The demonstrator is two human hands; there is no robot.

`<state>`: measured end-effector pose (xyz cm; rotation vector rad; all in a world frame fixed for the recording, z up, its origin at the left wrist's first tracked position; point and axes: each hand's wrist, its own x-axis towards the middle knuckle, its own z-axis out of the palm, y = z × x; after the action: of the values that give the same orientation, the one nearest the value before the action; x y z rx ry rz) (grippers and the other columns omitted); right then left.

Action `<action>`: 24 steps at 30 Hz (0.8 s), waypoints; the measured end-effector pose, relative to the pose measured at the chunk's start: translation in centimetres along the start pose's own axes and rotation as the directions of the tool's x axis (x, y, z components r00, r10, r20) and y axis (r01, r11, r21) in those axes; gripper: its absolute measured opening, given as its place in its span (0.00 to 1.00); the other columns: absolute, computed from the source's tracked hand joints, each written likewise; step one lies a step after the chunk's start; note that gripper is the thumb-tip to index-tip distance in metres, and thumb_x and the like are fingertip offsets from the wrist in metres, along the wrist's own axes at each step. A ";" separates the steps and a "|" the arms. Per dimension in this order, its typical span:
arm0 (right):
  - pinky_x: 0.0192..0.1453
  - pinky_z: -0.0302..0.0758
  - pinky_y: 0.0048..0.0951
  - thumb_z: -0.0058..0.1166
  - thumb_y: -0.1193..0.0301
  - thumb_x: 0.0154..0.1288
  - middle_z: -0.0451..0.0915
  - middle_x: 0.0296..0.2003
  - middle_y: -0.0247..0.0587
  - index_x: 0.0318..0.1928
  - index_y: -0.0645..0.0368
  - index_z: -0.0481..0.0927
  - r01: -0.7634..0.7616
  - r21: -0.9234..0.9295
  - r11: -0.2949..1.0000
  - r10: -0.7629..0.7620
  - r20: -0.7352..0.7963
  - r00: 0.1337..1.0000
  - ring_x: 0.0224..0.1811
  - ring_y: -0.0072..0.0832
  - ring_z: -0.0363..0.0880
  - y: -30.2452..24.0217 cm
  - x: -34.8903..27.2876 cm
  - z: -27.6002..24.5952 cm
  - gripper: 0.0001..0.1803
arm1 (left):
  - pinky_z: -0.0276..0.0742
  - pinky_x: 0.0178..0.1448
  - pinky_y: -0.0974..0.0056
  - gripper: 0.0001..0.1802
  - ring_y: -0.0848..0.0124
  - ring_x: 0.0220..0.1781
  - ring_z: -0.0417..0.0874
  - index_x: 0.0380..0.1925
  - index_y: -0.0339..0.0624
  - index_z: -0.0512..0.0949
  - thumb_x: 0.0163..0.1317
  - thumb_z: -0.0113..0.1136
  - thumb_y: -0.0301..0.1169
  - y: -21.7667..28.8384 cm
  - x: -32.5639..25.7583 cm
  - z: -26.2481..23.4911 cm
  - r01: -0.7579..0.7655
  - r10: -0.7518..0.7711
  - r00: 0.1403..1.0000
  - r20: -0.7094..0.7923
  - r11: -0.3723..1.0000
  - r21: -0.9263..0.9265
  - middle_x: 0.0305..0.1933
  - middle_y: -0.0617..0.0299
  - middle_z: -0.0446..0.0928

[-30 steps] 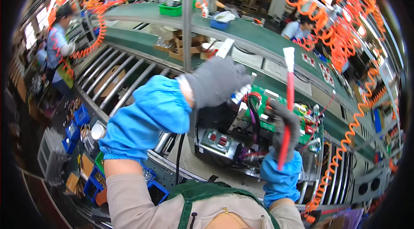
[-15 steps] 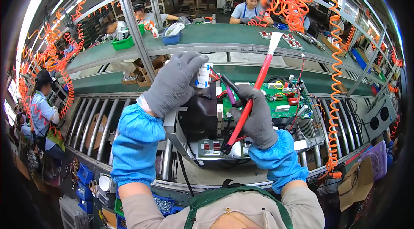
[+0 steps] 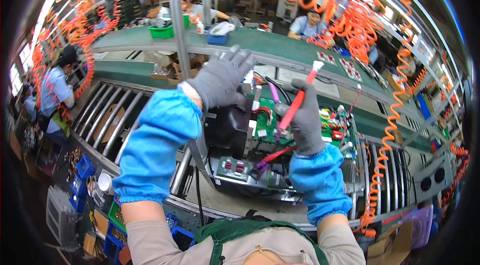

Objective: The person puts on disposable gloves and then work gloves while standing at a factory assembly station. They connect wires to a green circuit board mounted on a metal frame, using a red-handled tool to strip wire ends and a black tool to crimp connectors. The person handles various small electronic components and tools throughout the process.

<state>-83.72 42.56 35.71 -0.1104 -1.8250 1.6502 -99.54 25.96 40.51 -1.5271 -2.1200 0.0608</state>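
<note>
My left hand (image 3: 222, 79), in a grey glove with a blue sleeve cover, is raised over the top of an open electronic unit (image 3: 280, 140), its fingers spread and resting near a black block and wires. In my right hand (image 3: 305, 120), also grey-gloved, is a long red tool with a white tip (image 3: 299, 100), held slanted over the green circuit board (image 3: 267, 127). The unit sits on a metal roller conveyor (image 3: 200, 185) in front of me. Red and purple wires run across the board.
A green belt line (image 3: 280, 47) runs behind the unit, with other people at work beyond it and a person in blue at the far left. Orange coiled hoses (image 3: 385, 130) hang at right and overhead. A metal post (image 3: 179, 30) stands just left of my left hand. Blue bins (image 3: 82, 167) sit low left.
My view has swung right so the unit sits more centred. My left hand has opened and shifted right over the unit. The red tool stays in my right hand, tilted over the board.
</note>
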 end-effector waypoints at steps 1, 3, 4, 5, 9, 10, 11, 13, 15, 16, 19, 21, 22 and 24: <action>0.44 0.78 0.27 0.62 0.80 0.45 0.70 0.49 0.43 0.56 0.60 0.65 0.004 0.035 0.999 -0.005 0.011 1.000 0.43 0.29 0.76 0.4 0.1 -0.3 0.33 | 0.53 0.72 0.50 0.47 0.47 0.71 0.56 0.66 0.39 0.58 0.49 0.63 0.50 1.1 -0.9 -0.9 0.075 -0.075 0.997 0.005 0.997 -0.012 0.68 0.43 0.58; 0.46 0.78 0.28 0.60 0.81 0.46 0.69 0.51 0.44 0.57 0.59 0.65 0.109 -0.157 0.982 -0.109 0.007 0.994 0.48 0.30 0.74 1.8 0.5 -2.1 0.33 | 0.70 0.58 0.53 0.25 0.49 0.53 0.75 0.44 0.35 0.75 0.52 0.60 0.42 3.9 -2.5 -3.6 0.070 -0.070 0.997 0.020 0.997 -0.016 0.50 0.42 0.72; 0.46 0.77 0.28 0.60 0.80 0.46 0.69 0.51 0.44 0.57 0.59 0.65 0.140 -0.094 0.986 -0.139 0.018 0.990 0.49 0.31 0.73 1.9 0.4 -2.2 0.33 | 0.74 0.49 0.54 0.14 0.53 0.41 0.78 0.32 0.36 0.77 0.53 0.56 0.35 5.8 -3.6 -0.4 0.141 -0.232 0.935 -0.270 0.938 -0.315 0.38 0.47 0.74; 0.47 0.77 0.28 0.60 0.80 0.47 0.69 0.51 0.44 0.57 0.59 0.65 0.155 -0.057 0.986 -0.155 -0.001 0.988 0.51 0.31 0.72 1.9 0.3 -2.8 0.33 | 0.75 0.47 0.54 0.11 0.53 0.39 0.79 0.32 0.36 0.77 0.52 0.55 0.32 7.9 -4.0 -2.5 0.029 -0.031 0.999 -0.019 0.994 -0.106 0.33 0.49 0.75; 0.37 0.74 0.23 0.57 0.82 0.51 0.69 0.50 0.46 0.58 0.59 0.64 -0.008 0.055 0.998 0.006 0.041 0.999 0.40 0.25 0.72 -0.5 -0.7 0.2 0.32 | 0.76 0.46 0.56 0.19 0.53 0.42 0.78 0.50 0.40 0.73 0.62 0.56 0.37 14.7 -8.2 1.8 0.174 -0.268 0.963 0.023 0.555 -0.814 0.40 0.49 0.76; 0.37 0.74 0.22 0.56 0.82 0.51 0.69 0.51 0.47 0.58 0.60 0.64 -0.048 0.042 0.998 0.046 0.055 0.997 0.40 0.25 0.72 -0.8 -1.0 0.2 0.31 | 0.76 0.46 0.57 0.21 0.54 0.42 0.79 0.52 0.39 0.72 0.62 0.56 0.38 15.6 -8.3 2.1 0.149 -0.263 0.965 0.020 0.482 -0.863 0.41 0.49 0.77; 0.38 0.74 0.23 0.56 0.82 0.52 0.68 0.51 0.47 0.59 0.60 0.64 -0.043 0.058 0.997 0.039 0.059 0.997 0.41 0.25 0.72 -0.8 -0.9 0.2 0.31 | 0.76 0.46 0.59 0.23 0.56 0.42 0.80 0.54 0.39 0.71 0.61 0.57 0.38 16.0 -8.1 2.2 0.111 -0.249 0.969 0.007 0.407 -0.907 0.42 0.49 0.77; 0.39 0.74 0.24 0.56 0.81 0.52 0.68 0.51 0.49 0.59 0.61 0.64 -0.032 0.088 0.996 0.027 0.060 0.998 0.42 0.26 0.72 -0.5 -0.8 0.4 0.31 | 0.76 0.46 0.60 0.27 0.60 0.41 0.81 0.55 0.38 0.70 0.59 0.60 0.40 16.6 -7.5 2.3 0.190 -0.307 0.946 0.106 0.258 -0.947 0.42 0.50 0.77; 0.39 0.73 0.25 0.56 0.80 0.51 0.69 0.52 0.48 0.59 0.61 0.64 -0.014 0.093 0.996 0.010 0.051 0.999 0.39 0.26 0.72 0.7 -0.3 -0.6 0.32 | 0.76 0.46 0.61 0.31 0.64 0.40 0.81 0.56 0.38 0.69 0.56 0.64 0.41 17.1 -6.9 1.4 0.288 -0.297 0.921 0.251 0.088 -0.953 0.42 0.50 0.78; 0.35 0.71 0.23 0.56 0.79 0.50 0.69 0.52 0.47 0.60 0.61 0.63 -0.010 0.115 0.993 0.002 0.069 0.998 0.33 0.23 0.70 1.0 -0.2 -0.8 0.33 | 0.76 0.46 0.61 0.33 0.65 0.40 0.81 0.57 0.37 0.68 0.54 0.65 0.41 16.8 -6.7 0.0 0.355 -0.263 0.902 0.342 0.004 -0.935 0.42 0.50 0.78; 0.26 0.66 0.21 0.58 0.75 0.45 0.70 0.51 0.44 0.58 0.59 0.66 -0.084 0.244 0.966 0.042 0.170 0.985 0.25 0.18 0.67 1.1 0.7 -0.8 0.35 | 0.75 0.42 0.63 0.34 0.70 0.37 0.79 0.55 0.37 0.70 0.49 0.68 0.41 17.0 -6.2 2.9 0.112 -0.290 0.954 0.083 0.085 -0.990 0.37 0.50 0.77; 0.42 0.73 0.22 0.61 0.74 0.47 0.73 0.46 0.39 0.53 0.58 0.68 -0.019 0.166 0.986 -0.011 0.175 0.985 0.43 0.24 0.74 0.1 0.6 -0.9 0.30 | 0.75 0.43 0.63 0.34 0.71 0.37 0.78 0.54 0.36 0.71 0.49 0.69 0.41 16.4 -5.8 0.6 0.357 -0.162 0.923 0.348 0.025 -0.934 0.38 0.52 0.78; 0.50 0.74 0.30 0.64 0.76 0.49 0.72 0.49 0.44 0.51 0.57 0.69 -0.087 0.258 0.962 0.006 0.299 0.954 0.50 0.33 0.74 0.4 1.4 -1.7 0.28 | 0.75 0.43 0.63 0.33 0.71 0.37 0.78 0.52 0.35 0.71 0.48 0.69 0.41 16.6 -5.5 -0.3 0.399 -0.149 0.910 0.387 0.063 -0.915 0.38 0.53 0.78; 0.51 0.75 0.30 0.58 0.69 0.62 0.76 0.47 0.45 0.47 0.58 0.70 0.072 0.187 0.980 -0.117 0.246 0.962 0.47 0.31 0.76 -0.2 2.0 -3.5 0.15 | 0.75 0.43 0.64 0.32 0.71 0.37 0.78 0.49 0.33 0.71 0.48 0.69 0.41 17.3 -5.1 -0.2 0.311 -0.205 0.930 0.306 -0.011 -0.950 0.39 0.54 0.78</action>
<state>-83.39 46.50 36.65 0.2770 -1.8260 1.8163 -83.26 27.59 32.99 -1.5954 -2.5153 -2.0323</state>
